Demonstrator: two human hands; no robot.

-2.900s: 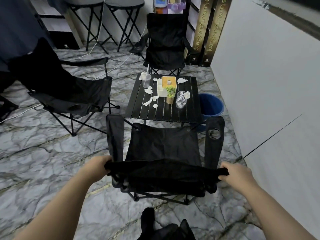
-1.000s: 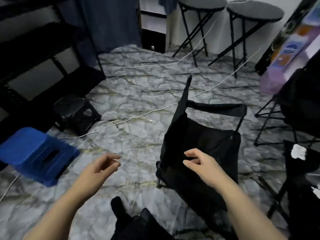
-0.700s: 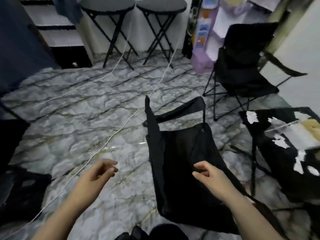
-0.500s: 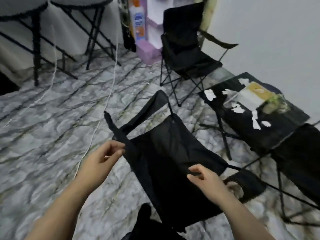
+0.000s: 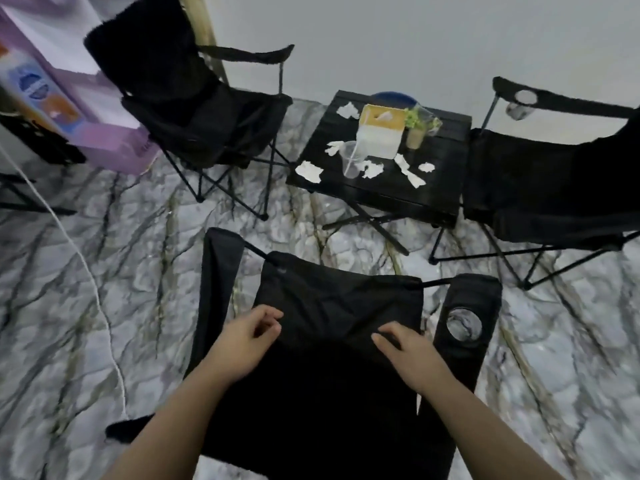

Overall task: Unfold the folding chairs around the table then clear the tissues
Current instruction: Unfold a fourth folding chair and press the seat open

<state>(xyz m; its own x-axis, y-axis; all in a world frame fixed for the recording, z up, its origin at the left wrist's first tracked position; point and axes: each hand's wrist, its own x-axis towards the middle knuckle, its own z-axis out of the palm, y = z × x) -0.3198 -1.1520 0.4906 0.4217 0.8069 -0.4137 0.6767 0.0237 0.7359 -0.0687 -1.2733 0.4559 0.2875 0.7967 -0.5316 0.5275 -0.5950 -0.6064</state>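
Now the third chair (image 5: 341,306) faces the counter (image 5: 433,199), opened; both hands' fingers (image 5: 266,315) pinch its backrest; tissues (image 5: 309,171) remain.

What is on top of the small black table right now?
On the table: a tissue box, a small potted plant, a clear plastic cup and scattered crumpled tissues. A second clear item behind the plant is blurred. Under the box is hidden.
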